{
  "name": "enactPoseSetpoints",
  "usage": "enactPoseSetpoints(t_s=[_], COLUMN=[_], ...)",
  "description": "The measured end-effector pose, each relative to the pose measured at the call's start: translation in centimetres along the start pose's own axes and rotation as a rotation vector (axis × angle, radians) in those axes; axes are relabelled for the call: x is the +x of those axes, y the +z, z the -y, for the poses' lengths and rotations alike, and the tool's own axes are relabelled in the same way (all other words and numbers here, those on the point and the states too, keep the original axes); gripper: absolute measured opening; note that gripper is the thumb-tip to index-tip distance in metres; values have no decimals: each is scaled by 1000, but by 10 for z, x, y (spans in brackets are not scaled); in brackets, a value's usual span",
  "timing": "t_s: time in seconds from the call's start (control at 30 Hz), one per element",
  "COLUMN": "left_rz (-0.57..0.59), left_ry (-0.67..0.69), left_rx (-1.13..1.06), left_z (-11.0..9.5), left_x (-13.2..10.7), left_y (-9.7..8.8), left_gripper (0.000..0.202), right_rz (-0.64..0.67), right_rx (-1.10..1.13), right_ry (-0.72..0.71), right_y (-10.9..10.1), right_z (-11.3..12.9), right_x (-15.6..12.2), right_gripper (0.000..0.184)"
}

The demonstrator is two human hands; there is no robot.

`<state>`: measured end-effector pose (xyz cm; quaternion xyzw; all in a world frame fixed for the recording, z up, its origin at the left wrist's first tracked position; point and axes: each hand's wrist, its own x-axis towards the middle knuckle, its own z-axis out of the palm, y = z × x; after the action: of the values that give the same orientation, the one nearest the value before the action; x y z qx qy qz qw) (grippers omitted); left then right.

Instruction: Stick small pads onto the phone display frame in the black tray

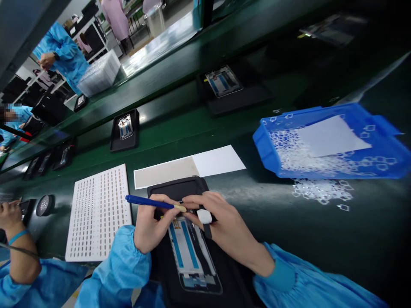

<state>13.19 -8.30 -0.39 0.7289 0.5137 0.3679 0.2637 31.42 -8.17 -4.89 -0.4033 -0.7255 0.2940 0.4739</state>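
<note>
My left hand (152, 226) is closed on a blue pen-like tool (150, 202) with a pale yellow tip. The tool lies nearly level, its tip between my hands. Beneath them a phone frame (186, 246) with two blue strips rests in a black tray (160, 273). My right hand (229, 229) has its fingers closed together over the frame's top end; whatever they pinch is hidden. A white pad (204, 216) and a black band show at the right fingers. The top of the phone frame is covered by both hands.
A white perforated board (99, 214) lies left, a two-tone card (189, 167) ahead. A blue bin (321, 171) of small clear frames stands right, with loose clear frames (321, 191) before it. Other trayed phone frames (126, 127) line the bench. A co-worker's hand (11, 216) is at far left.
</note>
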Motion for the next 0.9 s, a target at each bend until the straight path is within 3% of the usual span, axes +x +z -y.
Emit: enactPoseSetpoints(t_s=[0.1,0.33,0.73,0.9], left_rz=[-36,51,109,202], left_ry=[54,116,140,182], left_rx=[65,253,331,462], left_z=[8,19,19,11], left_x=[-1,-4,3,7], left_y=[4,10,9,7], left_gripper=[7,7,9,13], right_rz=[2,45,35,32], right_rx=[-76,-222,-237,-246], right_ry=[41,26,-8,-8], right_y=[-2,4,8,9], right_z=[-7,-14,-14,-16], right_x=[-1,-5,-7,-8], right_gripper=[18,35,41,45])
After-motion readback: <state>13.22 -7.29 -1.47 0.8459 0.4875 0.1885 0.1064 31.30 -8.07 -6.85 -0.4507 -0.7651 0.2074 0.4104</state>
